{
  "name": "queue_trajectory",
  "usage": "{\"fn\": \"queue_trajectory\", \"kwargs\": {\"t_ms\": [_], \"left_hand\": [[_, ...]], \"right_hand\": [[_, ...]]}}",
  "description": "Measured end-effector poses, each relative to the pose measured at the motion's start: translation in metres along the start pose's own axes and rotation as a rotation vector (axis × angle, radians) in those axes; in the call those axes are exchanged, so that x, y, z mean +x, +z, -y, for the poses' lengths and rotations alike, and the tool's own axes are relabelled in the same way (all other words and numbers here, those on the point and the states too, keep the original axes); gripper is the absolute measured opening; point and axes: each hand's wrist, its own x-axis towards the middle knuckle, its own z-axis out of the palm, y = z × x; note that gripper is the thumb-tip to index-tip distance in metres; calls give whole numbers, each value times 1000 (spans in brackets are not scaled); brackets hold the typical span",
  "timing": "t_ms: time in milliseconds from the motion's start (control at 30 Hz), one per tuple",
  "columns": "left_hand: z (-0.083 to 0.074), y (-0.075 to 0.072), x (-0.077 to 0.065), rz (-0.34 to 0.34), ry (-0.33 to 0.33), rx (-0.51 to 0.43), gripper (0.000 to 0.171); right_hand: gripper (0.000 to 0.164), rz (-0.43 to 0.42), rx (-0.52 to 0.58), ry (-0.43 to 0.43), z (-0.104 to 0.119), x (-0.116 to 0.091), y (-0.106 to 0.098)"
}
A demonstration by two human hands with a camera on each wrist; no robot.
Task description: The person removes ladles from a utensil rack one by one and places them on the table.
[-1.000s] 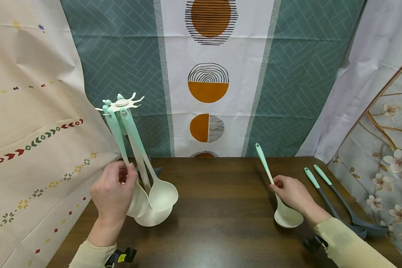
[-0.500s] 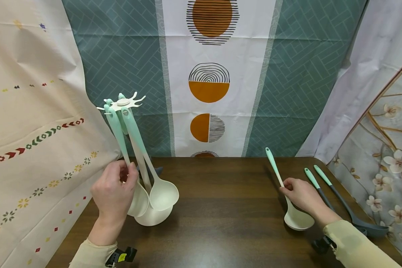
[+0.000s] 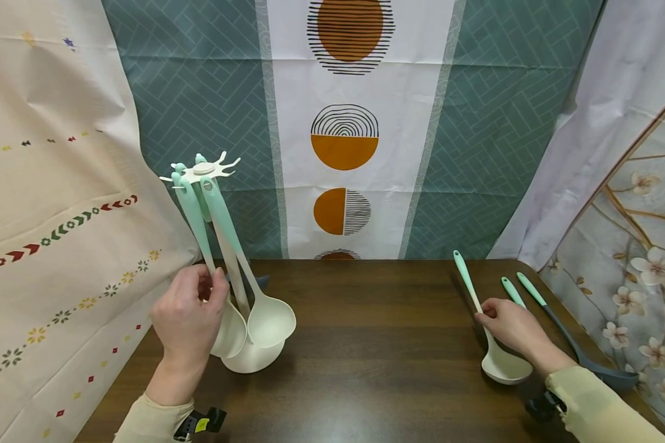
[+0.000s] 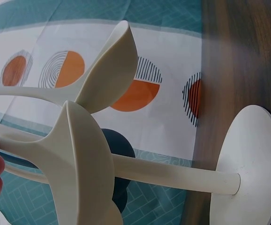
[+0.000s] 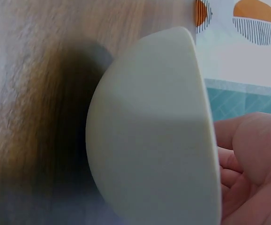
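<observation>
On the left stands a white utensil rack with a round base, its top hooks bearing several mint-handled utensils. My left hand pinches the stem of a cream ladle hanging there. Beside it hangs another cream ladle, apart from my fingers. In the left wrist view, the nearer ladle's bowl is tilted sideways, and only fingertips show. My right hand pinches the stem of a third cream ladle, bowl low over the table. The right wrist view shows its bowl hiding part of the hand.
Two grey utensils with mint handles lie at the table's right edge: a ladle-like one and one whose handle shows behind my right hand. The brown wooden table lies between my hands. Patterned cloths hang around it.
My right hand has carried its ladle rightward and slightly nearer, now covering much of one grey utensil. My left hand has kept its pinch on the hanging ladle without visible movement.
</observation>
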Motion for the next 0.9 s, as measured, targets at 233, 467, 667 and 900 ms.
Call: {"fn": "queue_trajectory", "kwargs": {"t_ms": [233, 467, 667, 900], "left_hand": [[1, 0, 0, -4, -1, 4, 30], [0, 0, 0, -1, -1, 3, 31], [0, -1, 0, -5, 0, 3, 31], [0, -1, -1, -3, -1, 4, 31]], "right_hand": [[21, -8, -8, 4, -13, -2, -1], [29, 53, -30, 34, -22, -7, -3], [34, 73, -56, 60, -26, -11, -5], [35, 86, -85, 58, -32, -16, -6]]}}
